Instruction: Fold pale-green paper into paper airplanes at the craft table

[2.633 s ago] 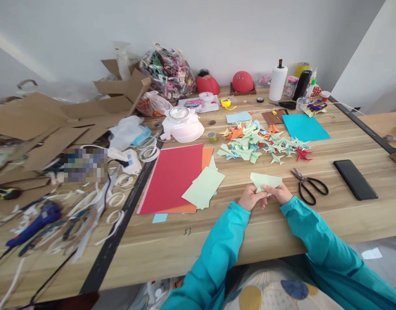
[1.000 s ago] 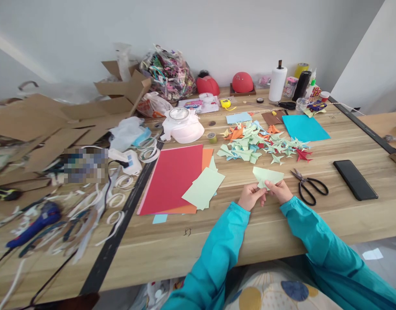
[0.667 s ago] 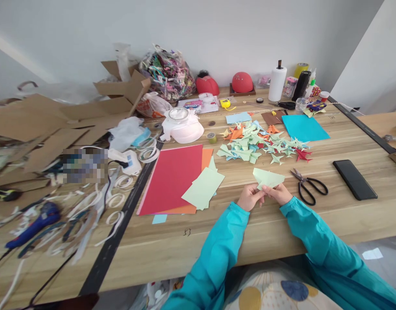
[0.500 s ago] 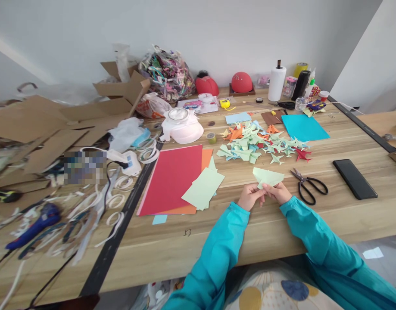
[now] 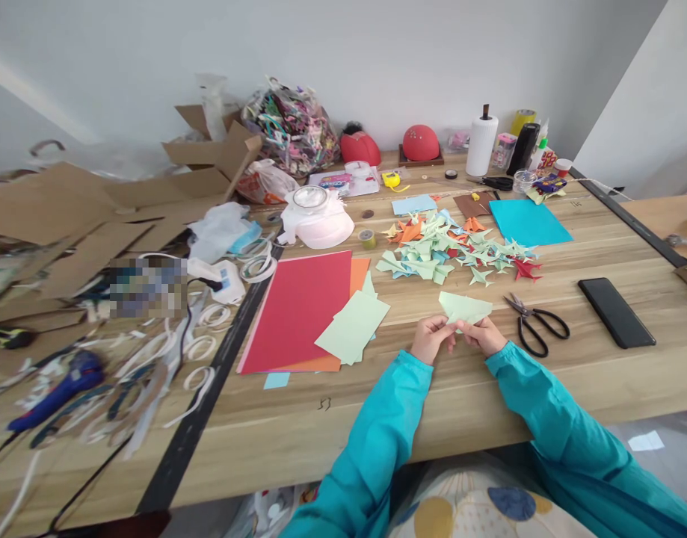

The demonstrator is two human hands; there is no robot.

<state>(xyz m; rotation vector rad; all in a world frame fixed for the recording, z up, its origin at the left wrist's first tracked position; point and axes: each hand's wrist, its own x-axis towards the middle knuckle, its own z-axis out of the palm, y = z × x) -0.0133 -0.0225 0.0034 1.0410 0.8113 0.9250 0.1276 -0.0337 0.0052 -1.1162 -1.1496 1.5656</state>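
Note:
Both my hands pinch a pale green folded paper (image 5: 465, 307) near the front of the table. My left hand (image 5: 433, 338) grips its lower left, and my right hand (image 5: 485, 335) has the lower right, thumbs close together. The fingers cover the paper's bottom part. Beyond it lies a pile of folded paper shapes (image 5: 433, 246) in green, orange, blue and red. To my left, pale green sheets (image 5: 354, 326) rest on a red sheet (image 5: 303, 310). Black-handled scissors (image 5: 537, 325) lie slightly open just right of my right hand.
A black phone (image 5: 616, 311) lies at the right, and a turquoise sheet (image 5: 530, 222) behind it. A white cap (image 5: 321, 224) stands behind the red sheet. Paper strips, a power strip (image 5: 225, 282), a blue glue gun (image 5: 60, 392) and cardboard (image 5: 169, 194) crowd the left.
The folded paper stays in almost the same place in both hands. My left hand's fingers have shifted very slightly; the scene is otherwise alike.

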